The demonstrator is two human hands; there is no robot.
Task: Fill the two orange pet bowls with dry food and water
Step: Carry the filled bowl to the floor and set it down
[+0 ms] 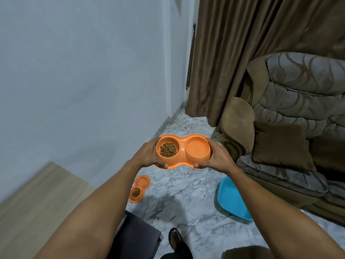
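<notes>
I hold an orange double pet bowl (pixel 182 143) level in front of me, above the floor. My left hand (pixel 149 155) grips its left end and my right hand (pixel 217 157) grips its right end. Its left cup holds brown dry food (pixel 168 149). Its right cup (pixel 197 147) looks smooth and pale; I cannot tell whether water is in it. A second orange double bowl (pixel 140 188) lies on the marble floor below, near the wall, with dry food in its near cup.
A blue plastic tray (pixel 230 200) lies on the floor beside a brown patterned sofa (pixel 298 101) on the right. Brown curtains (pixel 233 43) hang behind. A wooden surface (pixel 37 202) and a dark box (pixel 136 238) are at lower left. My sandalled foot (pixel 176 240) is below.
</notes>
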